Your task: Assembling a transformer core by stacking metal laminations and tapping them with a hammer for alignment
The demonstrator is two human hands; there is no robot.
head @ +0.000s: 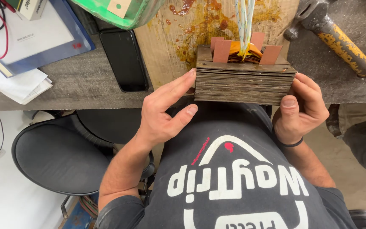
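The grey workbench (85, 80) fills the upper half of the view, its front edge running from nine o'clock to three o'clock, and a stained cardboard sheet (170, 46) lies on it at about twelve o'clock. At the bench's front edge, just right of centre, sits the transformer core (244, 82), a block of stacked thin metal plates whose long axis runs left to right, parallel to the bench edge, with the plate edges facing the person. Its winding end points away toward twelve o'clock, where orange insulation (242, 53), brown card tabs (222, 51) and a white and yellow cord (244, 21) stand up from the top. The left hand (164, 112), at eight o'clock from the core, is spread open with fingers straight, and its fingertips press flat against the core's left end; it grasps nothing. The right hand (299, 110), at four o'clock from the core, is curled around the right end, thumb on the front face and fingers wrapped behind, holding the block. A round black stool (60, 157) stands at eight o'clock below the bench. A blue folder (34, 38) with papers lies at ten o'clock, a black phone (123, 59) lies at eleven o'clock, just left of the cardboard, and a worn yellow-handled hammer (335, 36) rests at two o'clock.
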